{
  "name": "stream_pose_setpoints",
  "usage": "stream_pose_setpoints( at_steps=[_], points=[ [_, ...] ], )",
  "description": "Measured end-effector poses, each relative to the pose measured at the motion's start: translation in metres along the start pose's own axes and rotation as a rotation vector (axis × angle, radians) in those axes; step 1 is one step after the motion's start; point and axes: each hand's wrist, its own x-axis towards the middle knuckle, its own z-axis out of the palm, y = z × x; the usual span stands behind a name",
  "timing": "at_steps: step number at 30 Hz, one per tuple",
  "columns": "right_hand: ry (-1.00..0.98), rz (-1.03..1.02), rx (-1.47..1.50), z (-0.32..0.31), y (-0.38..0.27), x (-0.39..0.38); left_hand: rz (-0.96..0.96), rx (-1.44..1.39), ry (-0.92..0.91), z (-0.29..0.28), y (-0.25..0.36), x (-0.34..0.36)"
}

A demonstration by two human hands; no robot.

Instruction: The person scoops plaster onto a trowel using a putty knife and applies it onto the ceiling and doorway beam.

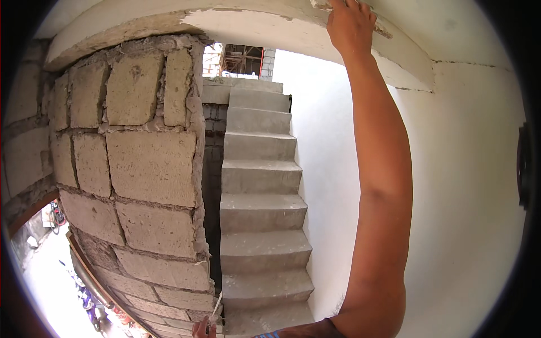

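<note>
Up at the top, my right hand (350, 28) is raised with its arm stretched out. Its fingers close over a long, flat, whitish-crusted hand tool (384, 29), which lies against the partly white-coated beam (253, 21). The tool's exact kind cannot be made out, as the hand covers its middle. Low down, beside the foot of the block wall, only a bit of my left hand (204, 328) shows. Its fingers are closed on a thin, pale, upright strip (218, 304), perhaps the edge of a blade; the rest is hidden.
A bare block wall (152, 169) with rough mortar joints stands on the left. Concrete stairs (262, 214) climb ahead, bordered on the right by a smooth white wall (321, 225). A bright opening (48, 265) lies at lower left. Some dark object (523, 166) sits at the right rim.
</note>
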Motion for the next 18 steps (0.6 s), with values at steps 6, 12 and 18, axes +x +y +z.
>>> stream_pose_setpoints(
  at_steps=[6,12,18],
  points=[
    [-0.018,0.029,0.006,0.008,-0.002,0.008,0.054,0.019,-0.040,-0.002,0.006,-0.002],
    [-0.037,0.028,0.000,0.013,-0.003,0.009,0.076,0.005,-0.107,-0.001,0.001,-0.011],
    [-0.041,-0.040,-0.016,0.016,-0.001,0.013,0.172,0.041,-0.109,0.016,-0.020,-0.022]
  ],
)
